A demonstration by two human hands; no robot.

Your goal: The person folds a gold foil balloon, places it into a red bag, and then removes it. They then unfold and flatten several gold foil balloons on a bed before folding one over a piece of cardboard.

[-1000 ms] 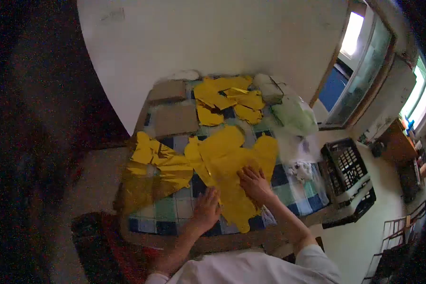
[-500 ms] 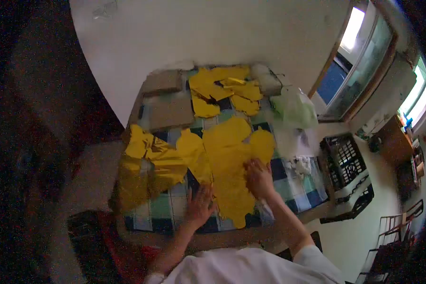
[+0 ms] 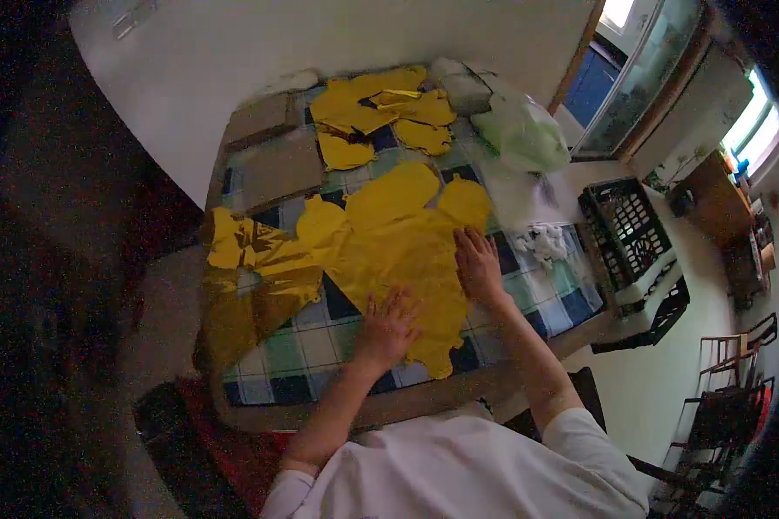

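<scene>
A large yellow foil-like sheet with rounded lobes (image 3: 398,233) lies flat on the checked cloth (image 3: 294,346) of the table. My left hand (image 3: 391,324) rests on its lower left part, fingers spread. On its right edge lies my right hand (image 3: 478,264), palm down with fingers stretched out. Another crumpled shiny yellow piece (image 3: 277,281) lies to the left, touching or overlapping the large one. Farther back are more yellow pieces (image 3: 346,104), partly folded over one another.
Brown cardboard pieces (image 3: 277,169) lie at the table's back left. Clear and greenish plastic bags (image 3: 524,134) are at the back right, with a crumpled white thing (image 3: 545,242) nearer. Black crates (image 3: 627,229) stand beyond the right edge, and chairs (image 3: 723,398) farther right.
My left hand has moved from beside the large yellow sheet onto it. My right hand has shifted up to its right edge, with straighter fingers. The camera view has shifted and turned.
</scene>
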